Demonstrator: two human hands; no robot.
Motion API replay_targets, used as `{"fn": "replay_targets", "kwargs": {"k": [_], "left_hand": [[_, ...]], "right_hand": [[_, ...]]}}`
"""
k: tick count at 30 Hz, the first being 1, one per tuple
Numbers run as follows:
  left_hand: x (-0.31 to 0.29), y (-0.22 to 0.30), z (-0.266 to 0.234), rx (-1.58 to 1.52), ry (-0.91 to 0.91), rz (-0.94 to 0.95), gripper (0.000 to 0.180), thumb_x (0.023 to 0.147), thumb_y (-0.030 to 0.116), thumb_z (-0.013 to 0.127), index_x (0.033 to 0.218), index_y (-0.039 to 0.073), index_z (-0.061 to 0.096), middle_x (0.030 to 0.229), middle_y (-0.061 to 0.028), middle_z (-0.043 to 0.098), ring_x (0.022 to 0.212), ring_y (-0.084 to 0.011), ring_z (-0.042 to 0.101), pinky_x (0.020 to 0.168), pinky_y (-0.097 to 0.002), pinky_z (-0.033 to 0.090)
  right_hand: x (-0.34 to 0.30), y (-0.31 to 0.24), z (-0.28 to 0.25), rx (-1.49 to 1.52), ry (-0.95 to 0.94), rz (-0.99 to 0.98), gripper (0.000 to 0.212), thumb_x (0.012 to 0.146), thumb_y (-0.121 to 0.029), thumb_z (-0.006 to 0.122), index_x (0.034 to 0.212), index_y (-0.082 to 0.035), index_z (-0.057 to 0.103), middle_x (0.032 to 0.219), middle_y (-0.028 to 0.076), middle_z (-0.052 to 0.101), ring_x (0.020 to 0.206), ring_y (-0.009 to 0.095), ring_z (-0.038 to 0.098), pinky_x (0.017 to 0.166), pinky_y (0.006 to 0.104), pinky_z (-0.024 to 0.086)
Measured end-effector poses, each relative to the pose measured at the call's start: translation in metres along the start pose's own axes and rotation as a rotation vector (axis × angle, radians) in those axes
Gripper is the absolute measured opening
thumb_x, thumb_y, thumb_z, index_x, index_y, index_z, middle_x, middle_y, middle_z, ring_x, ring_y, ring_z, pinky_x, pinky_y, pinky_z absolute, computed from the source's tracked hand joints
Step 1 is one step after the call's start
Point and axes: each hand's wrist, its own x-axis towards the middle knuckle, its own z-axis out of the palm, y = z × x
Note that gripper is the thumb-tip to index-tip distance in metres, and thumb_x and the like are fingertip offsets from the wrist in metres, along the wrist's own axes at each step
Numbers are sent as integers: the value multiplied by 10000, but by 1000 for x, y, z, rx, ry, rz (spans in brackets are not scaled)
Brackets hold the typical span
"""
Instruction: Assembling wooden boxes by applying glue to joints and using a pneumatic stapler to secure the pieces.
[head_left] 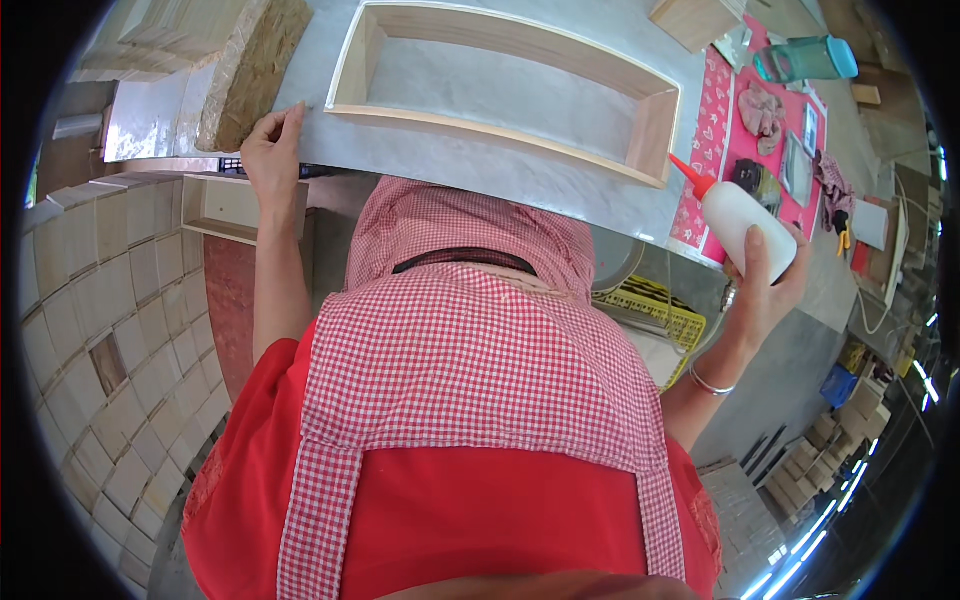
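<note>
My right hand (770, 268) is wrapped round a white squeeze bottle (750, 232) with a red pointed nozzle. The bottle tilts up to the left, its tip at the near right corner of a long rectangular wooden frame (500, 135). Through the frame, the grey tabletop shows. A thin white line runs along its far and side rims. My left hand (274, 150) is at the table's near edge, left of the frame, thumb and fingers pinched together; whatever they may hold is hidden. Close beside it is a rough pressed-wood board (255, 75) wrapped in clear film.
At right, a pink patterned mat (735, 150) bears a teal bottle (805, 60), a crumpled cloth (762, 112) and small items. Stacked pale wooden pieces (120, 270) stand at left. A yellow crate (655, 310) is below the table. A wooden box (225, 205) lies below my left hand.
</note>
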Motion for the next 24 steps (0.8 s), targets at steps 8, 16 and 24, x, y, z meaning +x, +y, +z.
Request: {"fn": "replay_targets", "kwargs": {"k": [8,16,24], "left_hand": [[-3,-4,-4,10,14,63,218,876,175,714,967,-23,720,827,-20,674,757,-61,567,710,-216,458],[-17,6,-14,-35,35,15,211,901,93,627,1072,-8,699,852,-96,717,754,-105,655,703,-237,513],[-36,6,-27,-62,17,125,300,923,54,575,1216,11,623,1154,-86,646,920,-163,676,800,-263,522]], "right_hand": [[-8,-13,-8,-3,-126,108,419,804,-237,769,1089,-15,557,936,76,607,765,135,599,528,245,475],[-31,-42,98,417,-333,81,477,778,-240,778,1133,-23,545,994,87,594,803,139,596,518,243,475],[-40,-88,187,400,-564,-67,456,786,-234,795,1105,-29,543,1015,63,576,871,138,576,691,265,500]]}}
